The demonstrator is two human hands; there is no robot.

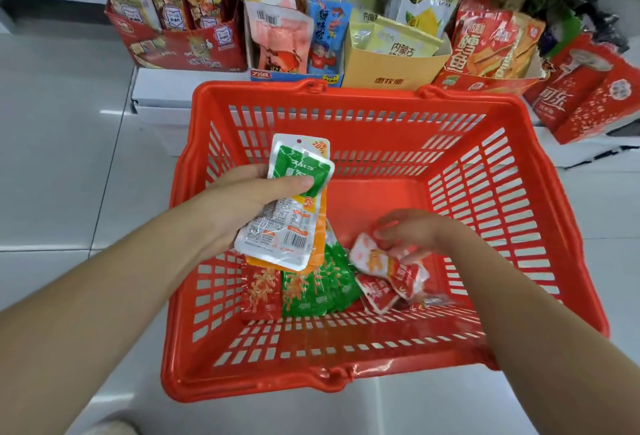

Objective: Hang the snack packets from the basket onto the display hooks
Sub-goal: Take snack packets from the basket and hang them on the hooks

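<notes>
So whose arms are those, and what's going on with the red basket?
Those arms belong to a person wearing a camera on their head, so you see what they see, looking down. There is no machine here. A basket sits on the floor, with snack boxes behind it. The left hand has its grip on a stack of packets, a green one in front. The right hand reaches into the basket and pinches a red packet. More green packets lie at the bottom. The hooks they are meant for are not in this picture.
</notes>
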